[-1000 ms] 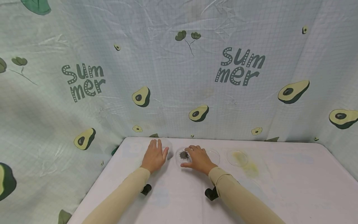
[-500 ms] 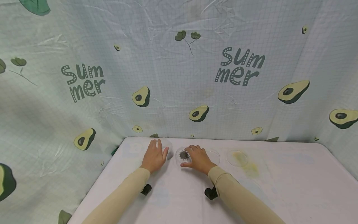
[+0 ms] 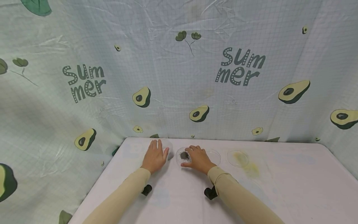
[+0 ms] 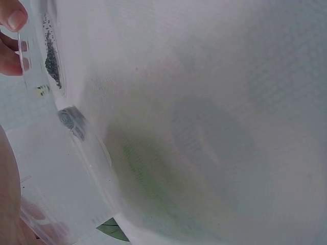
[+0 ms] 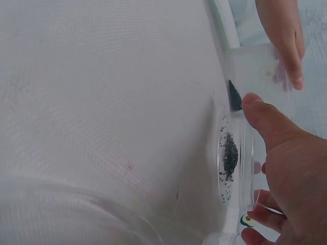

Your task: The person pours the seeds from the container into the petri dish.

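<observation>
In the head view my right hand [image 3: 197,158] spans a clear petri dish [image 3: 179,160], with thumb and fingertips at opposite sides of its rim. The right wrist view shows this grip from the side. Loose dark granules [image 5: 230,157] lie heaped on the dish's floor, with scattered specks around the heap. My left hand [image 3: 154,156] holds a clear, cup-like container [image 4: 56,168] to the left of the dish, its thumb spread from the fingers. Part of that hand shows through the container's wall. More dark granules [image 4: 72,121] sit in the container's bottom corner.
Two clear round dishes or lids lie right of my right hand: a nearer one [image 3: 215,157] and a farther one [image 3: 232,159] beside a yellowish patch [image 3: 251,169] on the white table [image 3: 293,186]. A printed curtain [image 3: 173,71] hangs behind the table's far edge.
</observation>
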Demonstrator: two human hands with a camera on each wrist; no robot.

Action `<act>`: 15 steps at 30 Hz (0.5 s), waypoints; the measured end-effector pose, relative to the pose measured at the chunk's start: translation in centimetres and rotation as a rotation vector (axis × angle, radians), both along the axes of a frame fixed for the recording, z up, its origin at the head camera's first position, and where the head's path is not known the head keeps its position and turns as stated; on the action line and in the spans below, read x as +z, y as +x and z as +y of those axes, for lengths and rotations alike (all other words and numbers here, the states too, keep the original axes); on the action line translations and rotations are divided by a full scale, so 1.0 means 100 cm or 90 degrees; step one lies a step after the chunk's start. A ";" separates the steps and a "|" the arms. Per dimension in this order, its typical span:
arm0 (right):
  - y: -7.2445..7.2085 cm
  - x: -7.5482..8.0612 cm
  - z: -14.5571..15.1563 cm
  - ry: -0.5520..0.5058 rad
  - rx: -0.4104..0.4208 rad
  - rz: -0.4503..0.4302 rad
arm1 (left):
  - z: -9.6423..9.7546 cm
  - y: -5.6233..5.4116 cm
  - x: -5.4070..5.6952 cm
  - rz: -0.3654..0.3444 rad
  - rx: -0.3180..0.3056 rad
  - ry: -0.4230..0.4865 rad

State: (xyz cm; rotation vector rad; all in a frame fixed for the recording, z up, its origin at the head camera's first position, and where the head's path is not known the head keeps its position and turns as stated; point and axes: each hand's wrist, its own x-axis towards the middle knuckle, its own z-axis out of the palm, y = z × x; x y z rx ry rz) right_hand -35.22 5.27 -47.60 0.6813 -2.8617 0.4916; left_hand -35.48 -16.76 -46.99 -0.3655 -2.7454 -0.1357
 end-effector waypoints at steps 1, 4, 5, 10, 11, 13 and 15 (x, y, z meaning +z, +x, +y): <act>0.000 -0.001 0.000 -0.001 0.000 0.000 | 0.000 0.000 0.000 -0.001 0.000 0.000; -0.001 -0.001 0.000 -0.005 -0.001 -0.002 | 0.000 -0.001 -0.001 -0.006 0.002 0.003; -0.001 -0.001 0.000 -0.005 -0.002 -0.002 | 0.000 -0.001 -0.001 -0.006 0.002 0.005; -0.002 -0.003 0.001 0.005 -0.010 0.000 | 0.000 0.000 -0.001 -0.004 0.001 0.005; -0.003 -0.003 0.001 0.008 -0.011 0.001 | 0.000 0.000 -0.001 -0.003 0.001 0.003; -0.003 -0.004 0.001 0.011 -0.013 0.008 | 0.001 0.000 0.000 0.003 -0.002 0.003; -0.004 -0.004 0.002 0.015 -0.014 0.010 | 0.001 0.001 0.000 0.008 -0.005 0.006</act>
